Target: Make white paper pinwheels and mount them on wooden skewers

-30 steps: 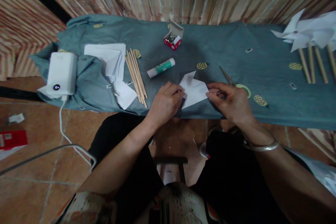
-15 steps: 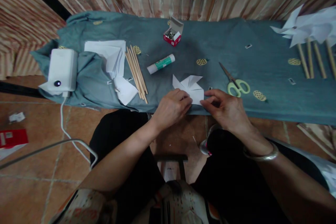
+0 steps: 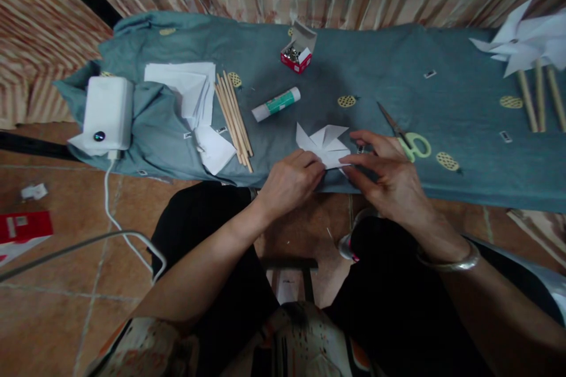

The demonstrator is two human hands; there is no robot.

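Note:
A white paper pinwheel (image 3: 328, 140), with several blades folded up, lies near the front edge of the cloth-covered table. My left hand (image 3: 292, 181) is closed on its lower left side, pressing it to the cloth with bunched fingertips. At the lower right corner, the thumb and a finger of my right hand (image 3: 387, 174) pinch the paper, while the index finger stretches out above. Right of the pinwheel lie scissors (image 3: 415, 146) with light green handles, partly behind my right hand. A glue stick (image 3: 277, 104) rests beyond the pinwheel.
An open red box of metal pins (image 3: 297, 60) stands at the back. To the left are wooden sticks (image 3: 234, 123), white paper sheets (image 3: 206, 79) and a white device (image 3: 108, 112) with a cable. Finished pinwheels (image 3: 522, 41) on sticks lie far right.
My right hand's fingers have spread and shifted at the paper's right edge, and the lower right corner is now bent. My left hand keeps its hold. The view has shifted slightly.

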